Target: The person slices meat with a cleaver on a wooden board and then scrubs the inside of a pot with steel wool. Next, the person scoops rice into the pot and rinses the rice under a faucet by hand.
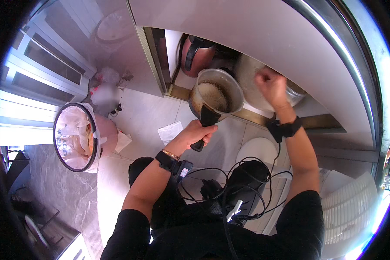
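Left hand [196, 133] is wrapped tight round the black handle [205, 125] of a small metal saucepan [216, 96], fist closed, thumb on top. Pan is held up off the floor, just in front of an open low cabinet [169, 69], tilted a little toward the person. Inside it: a pale grainy heap, looks like rice [213, 95], with brownish residue on the inner wall.

Right hand [271, 86] is balled up, fingers curled in, at the rim of a large steel pot [255, 84] sitting on the cabinet shelf just right of the pan. Can't tell whether the fist has anything in it; the palm faces away.

Both wrists carry black strap-on units: left wristband [169, 162], plus a thin gold bangle beside it, and right wristband [284, 128]. Black cables [229, 177] run from them down to the person's chest.

Further back on the same shelf, left of the steel pot, a reddish-copper kettle [195, 54] with a dark handle stands upright.

On the tiled floor: a crumpled white paper [171, 131] lies near the cabinet corner, well below the pan. Farther left, a pink bin with a white liner [80, 136], black rim, rubbish inside. A knotted plastic bag [104, 93] sits behind the bin against the wall.

Person is in black sleeves, crouched over the floor.
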Available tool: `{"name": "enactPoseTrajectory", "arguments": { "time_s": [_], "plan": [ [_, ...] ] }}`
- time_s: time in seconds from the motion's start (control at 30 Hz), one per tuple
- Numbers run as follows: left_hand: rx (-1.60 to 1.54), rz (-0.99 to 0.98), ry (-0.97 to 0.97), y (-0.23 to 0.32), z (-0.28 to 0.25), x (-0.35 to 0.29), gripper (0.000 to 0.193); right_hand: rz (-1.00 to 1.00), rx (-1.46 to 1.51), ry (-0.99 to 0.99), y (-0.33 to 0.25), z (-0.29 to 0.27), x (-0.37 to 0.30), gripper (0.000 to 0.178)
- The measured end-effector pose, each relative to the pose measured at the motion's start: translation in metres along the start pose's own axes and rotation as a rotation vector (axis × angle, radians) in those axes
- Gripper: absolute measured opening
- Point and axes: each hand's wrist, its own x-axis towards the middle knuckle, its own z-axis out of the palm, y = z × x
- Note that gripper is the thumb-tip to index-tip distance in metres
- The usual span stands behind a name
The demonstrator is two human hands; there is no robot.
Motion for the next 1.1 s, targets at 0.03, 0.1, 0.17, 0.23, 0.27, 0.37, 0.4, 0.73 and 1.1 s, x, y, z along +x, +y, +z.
{"name": "enactPoseTrajectory", "arguments": {
  "time_s": [0.03,0.1,0.17,0.23,0.27,0.37,0.4,0.73,1.1],
  "plan": [
    [0.0,0.0,-0.005,0.0,0.001,0.001,0.029,0.059,0.165,0.151,0.021,-0.005,0.0,0.014],
    [-0.023,-0.017,0.004,-0.001,-0.001,0.004,0.029,0.15,0.153,0.26,0.054,-0.027,0.003,0.014],
    [-0.032,-0.026,-0.011,-0.005,-0.008,0.006,0.029,0.188,-0.034,0.203,0.087,-0.046,0.003,0.013],
    [-0.03,-0.04,-0.037,-0.003,-0.005,0.008,0.029,0.216,-0.156,0.084,0.109,-0.061,0.006,0.013],
    [-0.047,-0.062,-0.014,0.0,-0.002,0.006,0.029,0.223,-0.192,0.017,0.116,-0.061,0.006,0.013],
    [-0.048,-0.069,0.007,0.001,0.003,0.006,0.029,0.25,-0.234,-0.156,0.129,-0.053,0.012,0.013],
    [-0.035,-0.055,0.005,0.001,0.004,0.007,0.029,0.258,-0.247,-0.208,0.132,-0.052,0.014,0.013],
    [-0.028,-0.03,0.001,0.0,0.002,0.005,0.029,0.248,-0.239,-0.415,0.141,-0.028,0.029,0.012],
    [-0.004,-0.055,0.042,-0.002,0.001,0.005,0.027,0.265,-0.237,-0.412,0.147,-0.038,0.027,0.011]
  ]
}}
